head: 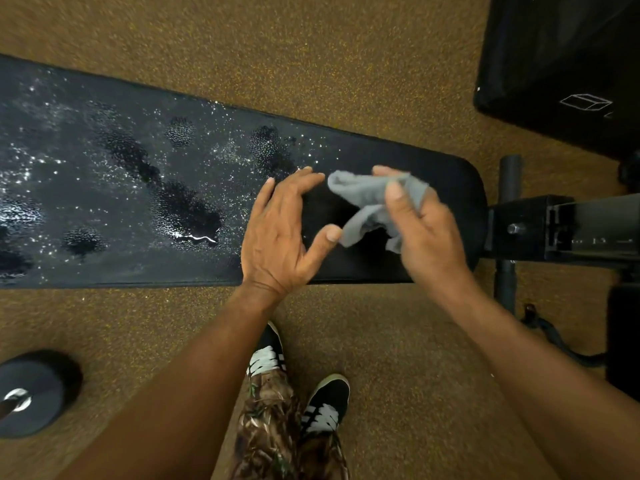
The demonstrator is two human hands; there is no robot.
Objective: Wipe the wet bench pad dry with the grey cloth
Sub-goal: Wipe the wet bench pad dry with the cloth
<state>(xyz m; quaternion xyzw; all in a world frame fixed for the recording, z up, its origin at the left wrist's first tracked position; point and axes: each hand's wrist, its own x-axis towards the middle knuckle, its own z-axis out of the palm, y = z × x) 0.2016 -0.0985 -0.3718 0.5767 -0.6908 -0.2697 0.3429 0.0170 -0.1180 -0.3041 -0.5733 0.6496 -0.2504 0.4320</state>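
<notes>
A long black bench pad (104, 188) runs from the left edge to the middle right, its left and middle parts covered with droplets and dark puddles. The pad's right end looks dull and free of drops. A crumpled grey cloth (367, 202) hangs above that right end, pinched by my right hand (426, 230) between thumb and fingers. My left hand (280, 233) hovers just left of the cloth with fingers spread and relaxed, its thumb tip close to the cloth's lower corner.
The bench's black steel frame (561, 226) and a crossbar (507, 230) extend right of the pad. A black padded block (561, 64) fills the top right. A dumbbell end (31, 393) lies on the brown speckled floor at lower left. My shoes (322, 403) stand below.
</notes>
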